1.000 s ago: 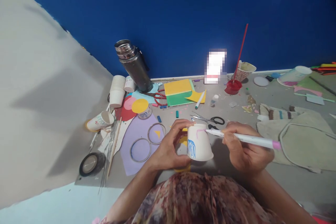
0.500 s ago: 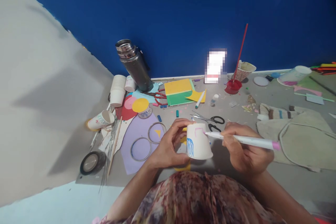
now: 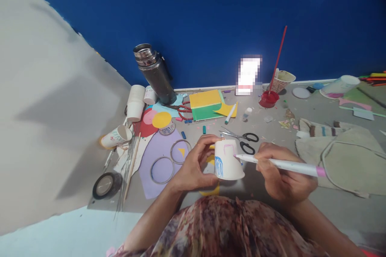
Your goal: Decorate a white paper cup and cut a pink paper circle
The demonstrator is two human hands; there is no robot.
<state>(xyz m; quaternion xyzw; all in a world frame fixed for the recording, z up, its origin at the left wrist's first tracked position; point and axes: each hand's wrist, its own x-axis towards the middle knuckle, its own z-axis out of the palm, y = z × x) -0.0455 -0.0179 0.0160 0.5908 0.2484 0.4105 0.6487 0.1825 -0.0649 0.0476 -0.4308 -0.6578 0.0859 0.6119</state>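
Upside down, a white paper cup [image 3: 228, 164] is held from its left side by my left hand [image 3: 193, 168], thumb near the rim and fingers round the base. Blue scribbled marks and a thin pink outline show on the cup's wall. My right hand [image 3: 285, 172] grips a white felt-tip pen [image 3: 289, 165] with a pink end, its tip at the cup's right side by the pink line. Just behind the cup lie black-handled scissors [image 3: 244, 137] with the blades apart. Yellow paper [image 3: 211, 190] shows partly beneath the cup and left hand.
On the left are a purple sheet [image 3: 147, 148] with paper rings, black tape [image 3: 105, 186], stacked cups [image 3: 135, 102] and a steel flask [image 3: 155, 74]. Behind are coloured paper [image 3: 206, 104], a lit phone [image 3: 247, 75] and a red pot [image 3: 268, 99]. A cloth bag [image 3: 346, 160] lies right.
The pen tip has moved slightly down the cup's right side, and the pink line reaches lower there. My right hand has shifted a little down and right; the left keeps its hold.
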